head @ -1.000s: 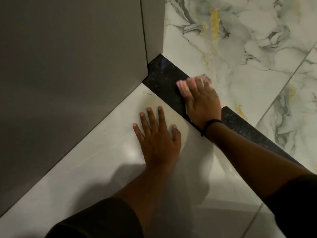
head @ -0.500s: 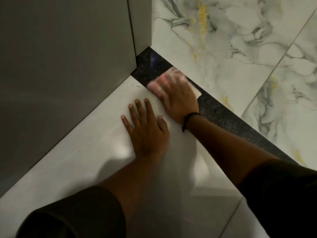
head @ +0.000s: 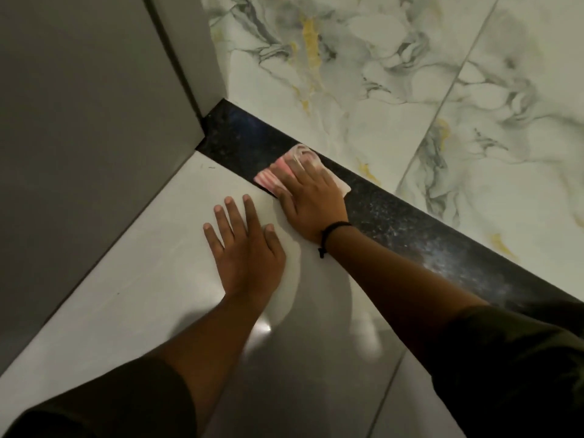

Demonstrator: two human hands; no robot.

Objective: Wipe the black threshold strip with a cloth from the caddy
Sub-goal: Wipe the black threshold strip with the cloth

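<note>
The black speckled threshold strip (head: 410, 229) runs diagonally from the grey wall corner down to the right edge. My right hand (head: 311, 200) lies flat on it, pressing a folded pink-and-white cloth (head: 278, 170) onto the strip; the cloth sticks out past the fingertips and at the hand's right side. A black band circles that wrist. My left hand (head: 245, 245) rests palm down with fingers spread on the plain white floor tile just beside the strip, holding nothing. The caddy is not in view.
A grey wall or door panel (head: 88, 137) fills the left side and meets the strip at its far end. Marbled white tiles (head: 395, 74) with grey and yellow veins lie beyond the strip. Glossy white floor (head: 142, 295) is under my arms.
My right hand slid the cloth along the strip toward the wall corner, then back a little toward me. My left hand stayed planted on the white tile.
</note>
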